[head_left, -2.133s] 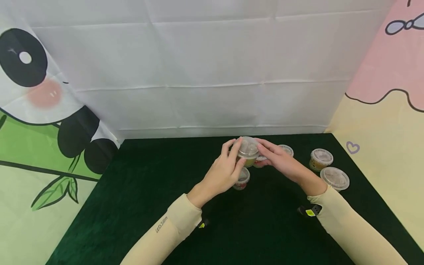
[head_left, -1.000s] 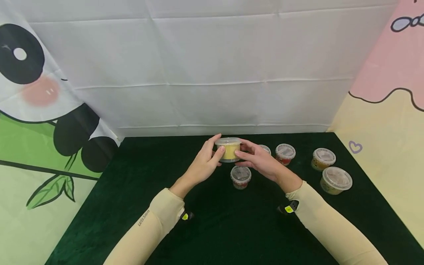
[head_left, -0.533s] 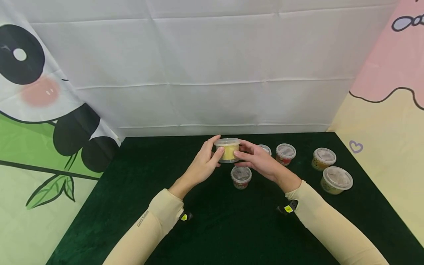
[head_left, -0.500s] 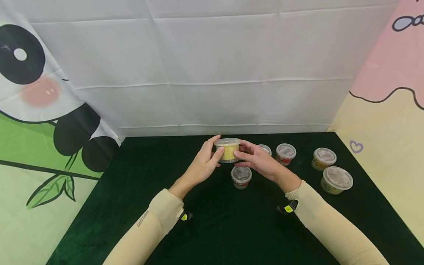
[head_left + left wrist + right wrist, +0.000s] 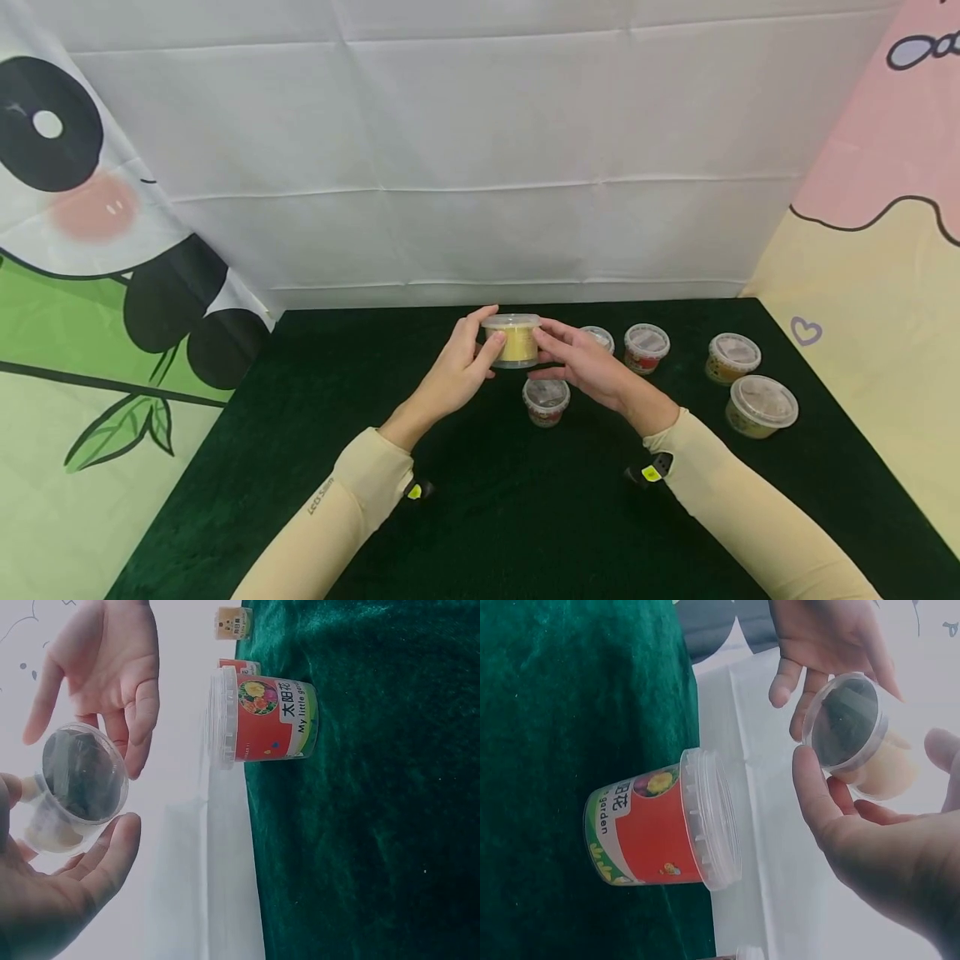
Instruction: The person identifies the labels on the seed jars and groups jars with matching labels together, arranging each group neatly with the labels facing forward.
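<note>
A clear plastic tub (image 5: 516,342) with a lid and a yellow panel is held upright above the far part of the table. Its dark underside shows in both wrist views. My left hand (image 5: 457,367) grips its left side, thumb in front and fingers behind. At the right side, my right hand (image 5: 585,362) has loosely bent fingers, and its thumb tip lies at the tub's edge. The right wrist view shows that thumb apart from the tub (image 5: 847,724) and fingertips near its base. A smaller red-labelled tub (image 5: 277,718) stands just below the hands.
Behind my right hand stand a partly hidden lidded tub (image 5: 599,337) and a red one (image 5: 646,348). Farther right are a small orange-brown tub (image 5: 732,358) and a wider tub (image 5: 761,407). Dark green cloth (image 5: 525,517) covers the table; a white sheet (image 5: 480,150) hangs behind.
Both hands have carried the tub left from the right-hand group and tilted its side toward the head camera. Within the last half second, the right thumb has lifted from its front to its edge.
</note>
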A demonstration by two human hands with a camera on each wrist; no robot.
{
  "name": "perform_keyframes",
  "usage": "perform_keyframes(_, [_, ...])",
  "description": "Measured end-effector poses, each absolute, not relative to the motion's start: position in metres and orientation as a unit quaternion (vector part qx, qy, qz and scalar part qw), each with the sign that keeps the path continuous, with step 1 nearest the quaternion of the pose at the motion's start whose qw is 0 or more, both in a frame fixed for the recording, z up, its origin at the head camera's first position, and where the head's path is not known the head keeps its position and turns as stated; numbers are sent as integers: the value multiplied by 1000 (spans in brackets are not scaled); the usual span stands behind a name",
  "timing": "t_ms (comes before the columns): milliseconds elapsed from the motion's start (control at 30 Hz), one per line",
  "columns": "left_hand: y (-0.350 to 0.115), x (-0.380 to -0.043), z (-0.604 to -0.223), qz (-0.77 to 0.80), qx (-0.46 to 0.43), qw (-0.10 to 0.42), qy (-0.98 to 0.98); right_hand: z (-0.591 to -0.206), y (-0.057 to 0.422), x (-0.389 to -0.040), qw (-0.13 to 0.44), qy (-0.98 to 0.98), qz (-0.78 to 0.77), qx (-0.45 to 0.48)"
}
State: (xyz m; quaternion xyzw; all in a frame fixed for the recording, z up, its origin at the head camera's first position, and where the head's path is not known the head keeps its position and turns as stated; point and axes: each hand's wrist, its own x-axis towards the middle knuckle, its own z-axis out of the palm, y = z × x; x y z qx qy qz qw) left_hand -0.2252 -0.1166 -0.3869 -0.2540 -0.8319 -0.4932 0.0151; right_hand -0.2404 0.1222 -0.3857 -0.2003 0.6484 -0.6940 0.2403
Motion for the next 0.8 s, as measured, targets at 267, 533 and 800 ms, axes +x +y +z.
perform_keyframes(267, [-115,-225,-387,-493,-256,26,-831,-383,118,-238,232,655,-693,-194])
perform_keyframes(533, [-116,-223,-389,-493,-251,26,-833,-385,115,-238,231,658,-695,-179])
perform_keyframes(800, [-117,-224,-393,-488,-246,26,-837,-385,111,-237,235,651,-696,-191])
